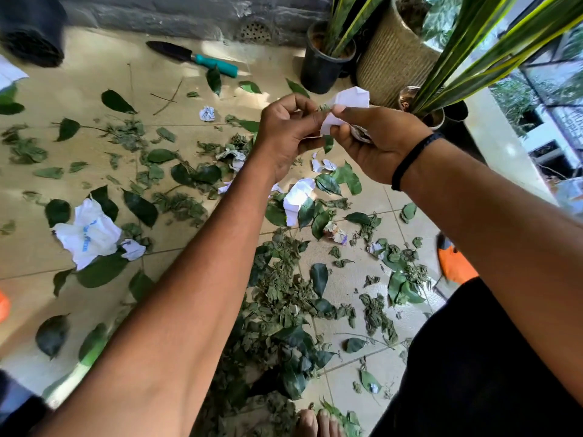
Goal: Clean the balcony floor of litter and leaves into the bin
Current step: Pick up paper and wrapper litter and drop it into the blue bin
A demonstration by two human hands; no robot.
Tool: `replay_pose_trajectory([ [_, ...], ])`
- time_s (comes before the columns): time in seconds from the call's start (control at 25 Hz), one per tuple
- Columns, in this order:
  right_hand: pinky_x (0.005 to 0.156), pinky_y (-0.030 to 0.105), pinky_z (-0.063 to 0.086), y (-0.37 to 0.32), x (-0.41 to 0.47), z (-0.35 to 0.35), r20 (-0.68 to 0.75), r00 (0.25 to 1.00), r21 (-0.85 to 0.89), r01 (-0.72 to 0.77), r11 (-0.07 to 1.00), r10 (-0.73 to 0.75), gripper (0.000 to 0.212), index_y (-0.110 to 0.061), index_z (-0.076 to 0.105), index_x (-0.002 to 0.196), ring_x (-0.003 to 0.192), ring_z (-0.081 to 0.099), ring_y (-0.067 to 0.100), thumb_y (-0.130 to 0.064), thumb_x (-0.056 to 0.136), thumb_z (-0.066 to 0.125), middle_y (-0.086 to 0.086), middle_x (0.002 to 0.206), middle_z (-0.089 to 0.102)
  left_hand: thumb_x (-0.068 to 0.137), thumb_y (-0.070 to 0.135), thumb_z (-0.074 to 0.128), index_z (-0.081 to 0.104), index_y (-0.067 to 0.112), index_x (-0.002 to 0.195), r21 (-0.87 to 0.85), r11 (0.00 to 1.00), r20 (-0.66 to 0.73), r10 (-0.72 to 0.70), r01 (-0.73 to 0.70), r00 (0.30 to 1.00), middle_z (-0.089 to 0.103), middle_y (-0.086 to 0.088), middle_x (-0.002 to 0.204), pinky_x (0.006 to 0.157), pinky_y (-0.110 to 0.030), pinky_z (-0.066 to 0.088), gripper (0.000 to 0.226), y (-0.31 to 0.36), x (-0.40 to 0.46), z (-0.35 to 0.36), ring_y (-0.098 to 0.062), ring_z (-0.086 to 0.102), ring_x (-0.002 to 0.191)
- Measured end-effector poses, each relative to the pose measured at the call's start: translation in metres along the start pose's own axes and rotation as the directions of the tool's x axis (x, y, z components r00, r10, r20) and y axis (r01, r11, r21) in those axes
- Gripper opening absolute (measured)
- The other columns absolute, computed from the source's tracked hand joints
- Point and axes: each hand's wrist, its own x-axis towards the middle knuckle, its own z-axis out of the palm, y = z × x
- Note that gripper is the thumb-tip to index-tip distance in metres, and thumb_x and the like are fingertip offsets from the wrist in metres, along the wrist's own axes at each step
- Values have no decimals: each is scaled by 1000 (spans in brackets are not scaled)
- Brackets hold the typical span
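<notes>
Both hands: I see them raised together above the tiled floor [347, 279].
Right hand [375, 143]: fingers pinch white paper [350, 104].
Left hand [284, 134]: curled, pinching the same paper's edge.
Leaves [284, 310]: scattered below.

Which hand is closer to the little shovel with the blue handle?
Left. The left hand is raised over the leaves, below and just right of the shovel in the picture. The right hand, pinching the white paper, is farther right, nearer the plant pots.
</notes>
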Motion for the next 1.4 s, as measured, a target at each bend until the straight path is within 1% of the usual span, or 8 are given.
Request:
replay_pose_trajectory([
  [0.16,50,13,51,-6,-1,-22,-49,999,66,-6,998,9,5,2,62,92,47,63,12,4,95,58,13,78,66,93,17,68,69,13,86,-259,948,68,-171,183,983,71,-1,82,64,-28,55,8,-33,-3,6,-14,67,73],
  [0.28,49,14,51,-5,-5,-25,-32,999,82,7,997,-5,7,4,63,99,47,63,12,5,95,58,14,75,67,90,33,69,74,10,86,363,926,-32,-95,100,995,74,-5,93,72,-35,57,24,-90,-17,6,-11,68,78],
  [0.44,47,14,50,-3,-5,-20,-25,1000,59,5,998,-4,12,5,62,106,45,63,12,6,94,60,17,91,65,90,4,58,74,18,113,913,11,388,-337,-409,858,30,-2,163,121,-60,19,31,-161,-57,15,-33,19,151],
  [0.6,47,14,49,-2,-5,-18,-23,1000,41,-8,999,8,11,3,62,104,46,62,11,5,94,60,18,101,64,90,3,54,62,23,134,892,-130,341,-435,-433,833,17,0,168,123,-59,2,49,-168,-59,9,-35,3,155],
  [0.76,48,14,49,0,-2,-7,-30,999,22,9,1000,-9,24,3,60,116,58,62,14,4,93,63,19,108,64,92,9,56,74,20,112,930,-34,361,-106,-366,926,57,3,143,109,-45,27,29,-163,-55,5,-26,39,137],
  [1.0,46,21,52,4,-5,46,-64,995,4,76,997,-76,10,-1,60,88,59,62,21,8,88,65,16,85,64,76,19,74,43,23,57,675,737,-387,351,3,852,52,5,56,55,-32,40,36,-57,-45,-6,-13,51,54],
  [1.16,59,37,56,22,-31,85,-168,983,-124,54,991,-74,29,-11,61,60,62,63,22,-13,84,77,2,65,65,80,14,76,69,12,94,87,985,-655,-56,149,753,73,-7,86,60,-29,49,15,37,-33,-36,-14,65,68],
  [1.4,71,36,56,104,-129,111,-277,913,-81,-332,940,298,9,-20,78,67,65,62,13,-13,72,74,-3,64,72,94,13,49,71,1,89,-415,801,-579,-598,431,554,72,-10,77,56,-21,53,25,68,-136,-35,-20,67,60],
])
